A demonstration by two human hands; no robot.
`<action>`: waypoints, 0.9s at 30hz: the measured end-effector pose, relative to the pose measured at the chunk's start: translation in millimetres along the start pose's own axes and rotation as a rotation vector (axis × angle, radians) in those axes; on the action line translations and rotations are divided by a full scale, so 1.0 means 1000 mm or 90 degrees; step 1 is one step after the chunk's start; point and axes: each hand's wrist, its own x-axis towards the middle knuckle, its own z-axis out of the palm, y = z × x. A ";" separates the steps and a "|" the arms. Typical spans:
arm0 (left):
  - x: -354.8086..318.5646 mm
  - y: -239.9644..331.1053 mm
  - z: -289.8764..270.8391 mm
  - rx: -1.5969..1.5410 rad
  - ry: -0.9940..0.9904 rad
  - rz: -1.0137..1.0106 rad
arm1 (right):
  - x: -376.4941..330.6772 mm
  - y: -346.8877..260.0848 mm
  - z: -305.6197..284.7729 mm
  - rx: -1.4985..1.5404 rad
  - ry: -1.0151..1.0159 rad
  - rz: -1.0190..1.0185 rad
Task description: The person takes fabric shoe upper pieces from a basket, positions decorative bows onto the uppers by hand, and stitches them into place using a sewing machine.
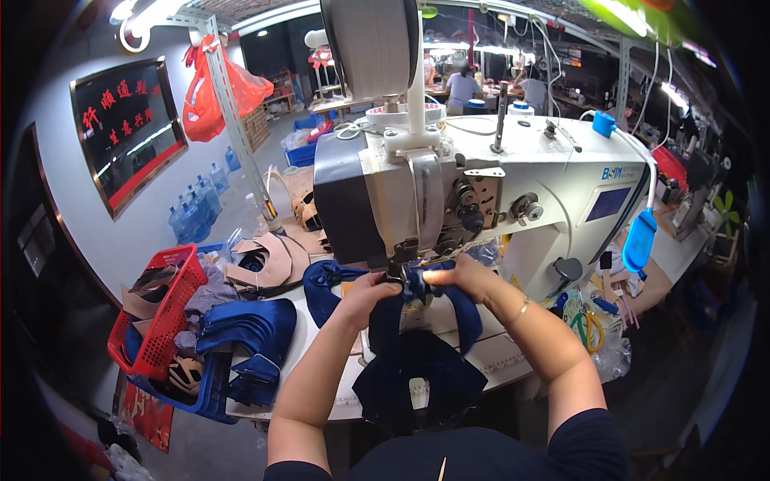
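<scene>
Both my hands are at the needle area of a large white industrial sewing machine (497, 172). My left hand (370, 295) grips dark blue fabric (419, 365) just left of the presser foot, thumb pointing inward. On the other side, my right hand (465, 276) pinches the same fabric, its thumb close to the foot. The fabric is shiny, cut in curved strips, and hangs over the table's front edge toward my body. Some of my fingers are hidden beneath the fabric. Another dark blue curved part (321, 293) lies behind my left wrist.
Left of the machine, stacked dark blue pieces (249, 329) rest by a red basket (180, 293) and a blue crate (212, 393). Beige curved pieces (269, 260) lie behind. At right are yellow-handled scissors (593, 333) and a hanging blue tag (639, 240). A large thread cone (373, 48) stands above.
</scene>
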 end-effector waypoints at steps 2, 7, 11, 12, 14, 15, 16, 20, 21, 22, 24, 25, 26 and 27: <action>-0.022 -0.003 -0.002 0.046 -0.151 -0.078 | -0.030 0.009 0.004 -0.196 -0.039 -0.032; -0.062 -0.025 0.009 -0.062 -0.208 -0.155 | -0.077 0.040 0.022 0.032 -0.150 0.015; -0.065 -0.035 0.014 0.046 -0.182 -0.120 | -0.083 0.047 0.032 -0.034 -0.074 -0.030; -0.066 -0.038 0.016 0.114 -0.134 -0.088 | -0.084 0.048 0.032 -0.026 -0.064 -0.041; -0.067 -0.043 0.017 0.129 -0.093 -0.096 | -0.085 0.047 0.032 -0.011 -0.081 -0.031; -0.067 -0.044 0.016 0.145 -0.054 -0.100 | -0.085 0.048 0.033 -0.013 -0.082 -0.023; -0.069 -0.045 0.015 0.145 -0.054 -0.100 | -0.085 0.048 0.033 -0.014 -0.083 -0.015; -0.072 -0.049 0.014 0.096 -0.056 -0.107 | -0.087 0.053 0.034 -0.026 -0.093 -0.011; -0.073 -0.050 0.015 0.078 -0.053 -0.108 | -0.088 0.052 0.035 -0.034 -0.095 -0.019; -0.074 -0.050 0.015 0.076 -0.052 -0.110 | -0.089 0.051 0.035 -0.041 -0.097 -0.026; -0.075 -0.049 0.017 0.075 -0.045 -0.102 | -0.087 0.053 0.035 -0.031 -0.103 -0.024; -0.075 -0.049 0.018 0.075 -0.045 -0.105 | -0.087 0.054 0.035 -0.022 -0.109 -0.024; -0.074 -0.047 0.018 0.078 -0.055 -0.142 | -0.086 0.054 0.035 -0.022 -0.109 -0.023; -0.074 -0.047 0.018 0.081 -0.065 -0.178 | -0.086 0.054 0.036 -0.022 -0.112 -0.021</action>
